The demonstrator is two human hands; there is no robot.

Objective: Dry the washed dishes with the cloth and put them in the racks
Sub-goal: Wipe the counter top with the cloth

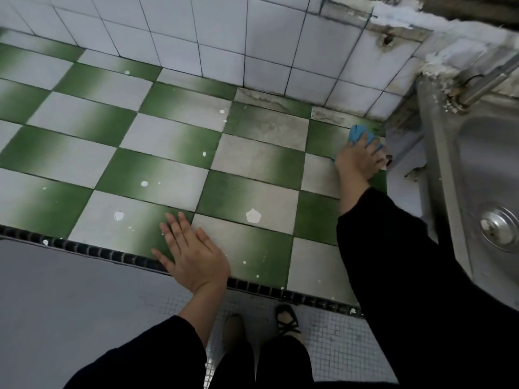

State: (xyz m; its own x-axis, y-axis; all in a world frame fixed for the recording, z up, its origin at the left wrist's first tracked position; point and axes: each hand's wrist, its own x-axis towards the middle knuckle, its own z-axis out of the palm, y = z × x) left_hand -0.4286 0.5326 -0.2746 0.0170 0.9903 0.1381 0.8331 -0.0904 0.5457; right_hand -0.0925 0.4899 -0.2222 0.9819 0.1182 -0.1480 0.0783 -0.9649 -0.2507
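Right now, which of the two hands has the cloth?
The right hand, beside the sink: it holds the blue cloth against the tiled counter. The left hand lies flat near the front edge, holding nothing.

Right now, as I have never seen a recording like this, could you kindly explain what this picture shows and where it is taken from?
There is no machine here. A person wears one wide-angle camera on the head, and it looks down at their own two bare hands. The left hand lies flat, fingers straight, on the green-and-white tiled counter near its black edge. The right hand holds a bunched blue cloth against the tiles in the far corner, beside the steel sink. The sink's drain and tap show at the right. The person's shoes appear below on the floor. No dishes or racks are in view.
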